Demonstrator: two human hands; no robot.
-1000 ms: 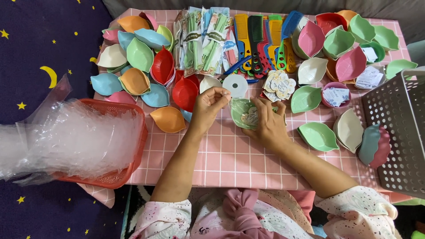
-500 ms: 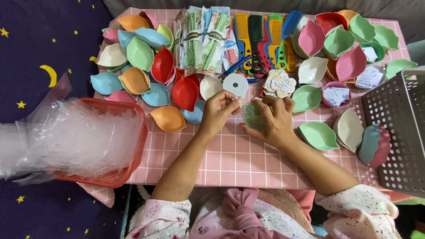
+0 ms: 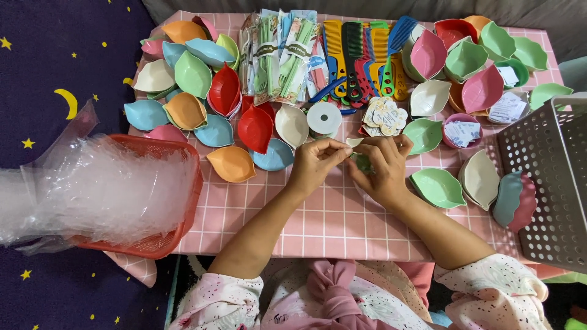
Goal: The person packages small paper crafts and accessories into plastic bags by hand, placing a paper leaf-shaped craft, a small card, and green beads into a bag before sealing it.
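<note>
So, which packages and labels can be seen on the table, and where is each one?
Clear packets: top centre, long, holding green and pink sticks.
Flower-shaped tags: pile below the combs, cream.
Folded paper slips: in a pink bowl on the right, white.
More slips: upper right, white.

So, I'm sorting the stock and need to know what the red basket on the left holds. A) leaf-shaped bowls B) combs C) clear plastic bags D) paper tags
C: the red basket is stuffed with clear plastic bags, while the combs lie at the table's far edge.
</note>
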